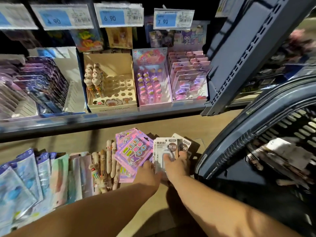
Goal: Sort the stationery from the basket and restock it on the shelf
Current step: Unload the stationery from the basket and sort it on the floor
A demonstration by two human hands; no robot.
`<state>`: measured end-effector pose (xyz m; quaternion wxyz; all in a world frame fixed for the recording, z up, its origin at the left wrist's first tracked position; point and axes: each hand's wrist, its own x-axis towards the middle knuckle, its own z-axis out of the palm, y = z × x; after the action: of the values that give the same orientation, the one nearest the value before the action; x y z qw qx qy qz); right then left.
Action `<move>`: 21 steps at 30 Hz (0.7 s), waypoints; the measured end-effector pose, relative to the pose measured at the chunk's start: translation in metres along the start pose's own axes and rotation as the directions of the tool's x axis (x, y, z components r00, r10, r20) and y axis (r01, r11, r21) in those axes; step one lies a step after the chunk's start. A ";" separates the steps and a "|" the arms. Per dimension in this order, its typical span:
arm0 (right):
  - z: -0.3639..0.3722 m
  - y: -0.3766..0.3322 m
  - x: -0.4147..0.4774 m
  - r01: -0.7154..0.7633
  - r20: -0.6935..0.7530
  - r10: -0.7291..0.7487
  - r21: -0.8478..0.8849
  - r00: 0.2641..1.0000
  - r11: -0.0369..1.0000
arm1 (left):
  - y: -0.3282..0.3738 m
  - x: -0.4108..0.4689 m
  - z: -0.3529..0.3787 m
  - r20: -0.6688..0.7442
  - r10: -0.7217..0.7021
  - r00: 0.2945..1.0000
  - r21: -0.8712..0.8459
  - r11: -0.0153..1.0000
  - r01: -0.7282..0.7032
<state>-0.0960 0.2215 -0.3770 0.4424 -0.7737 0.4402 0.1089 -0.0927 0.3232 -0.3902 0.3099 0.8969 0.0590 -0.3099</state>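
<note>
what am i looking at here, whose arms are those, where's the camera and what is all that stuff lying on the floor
There is no machine here. These are a person's two bare arms, filmed by one wide-angle camera worn on the head and looking forward and down, which is why the edges bend. The right hand grips a small stack of white carded packs. The left hand sits at the stack's left edge with its fingers hidden, so its grip is unclear. On the wood-coloured floor lie sorted piles: pink-purple character packs, cream character pens and pastel flat packs. At the right is a dark shopping basket with more goods inside. Above is the shop shelf, with a half-empty pen display box and blue price tags.
</note>
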 end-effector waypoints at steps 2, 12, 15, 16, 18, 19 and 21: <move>0.000 0.003 -0.003 0.001 0.025 0.000 -0.021 1.000 1.000 | -0.001 0.003 -0.005 -0.016 0.011 1.000 -0.008 1.000 -0.011; -0.018 0.006 -0.011 0.062 0.027 -0.058 -0.235 0.998 0.970 | 0.009 -0.018 -0.006 0.083 0.065 0.994 0.050 0.996 -0.069; -0.019 0.003 -0.012 0.086 0.021 -0.083 -0.215 0.996 0.973 | 0.011 -0.027 -0.008 0.083 0.102 0.991 -0.028 0.995 -0.100; -0.019 0.002 -0.011 0.094 0.015 -0.092 -0.174 0.996 0.980 | 0.011 -0.030 -0.008 0.073 0.114 0.991 -0.066 0.992 -0.109; -0.018 0.000 -0.008 0.091 -0.008 -0.092 -0.050 0.996 0.995 | 0.012 -0.034 -0.008 0.051 0.133 0.990 -0.141 0.982 -0.124; -0.018 -0.001 -0.006 0.089 -0.025 -0.089 0.006 0.996 0.996 | 0.012 -0.035 -0.008 0.049 0.137 0.989 -0.187 0.974 -0.126; -0.018 -0.005 -0.003 0.083 -0.052 -0.079 0.086 0.996 0.993 | 0.011 -0.034 -0.008 0.052 0.149 0.987 -0.253 0.958 -0.131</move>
<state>-0.0974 0.2102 -0.3619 0.4695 -0.7730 0.4234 0.0525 -0.1124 0.3220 -0.3595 0.4431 0.8412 0.0229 -0.3090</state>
